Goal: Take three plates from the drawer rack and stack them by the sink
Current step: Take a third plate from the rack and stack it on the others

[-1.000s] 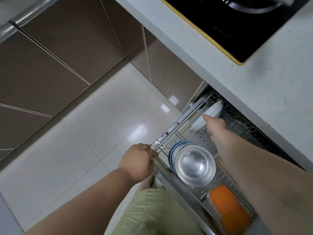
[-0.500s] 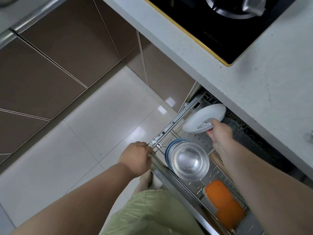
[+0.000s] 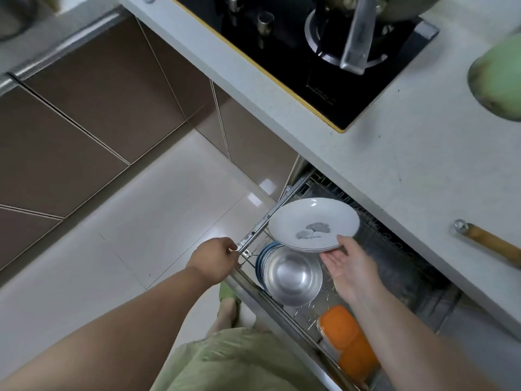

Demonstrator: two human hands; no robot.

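Note:
My right hand (image 3: 349, 266) holds a white plate (image 3: 313, 224) with a grey leaf print by its near rim, thumb on top and fingers underneath. The plate hangs face up above the open drawer rack (image 3: 383, 249), below the counter edge. My left hand (image 3: 214, 261) grips the front corner of the drawer's metal rail (image 3: 262, 227). No other plates show clearly in the wire rack; its back part is dark under the counter. No sink is in view.
In the rack lie a steel bowl (image 3: 293, 275) nested in blue bowls (image 3: 260, 261) and orange containers (image 3: 349, 342). On the white counter (image 3: 394, 153) are a black gas hob (image 3: 310, 52), a wooden-handled tool (image 3: 487, 244) and a green object (image 3: 499, 77). The tiled floor (image 3: 141, 221) lies to the left.
My right hand has drawn the plate out of the rack, lifted it and turned it from upright to face up. My left hand stays on the drawer rail.

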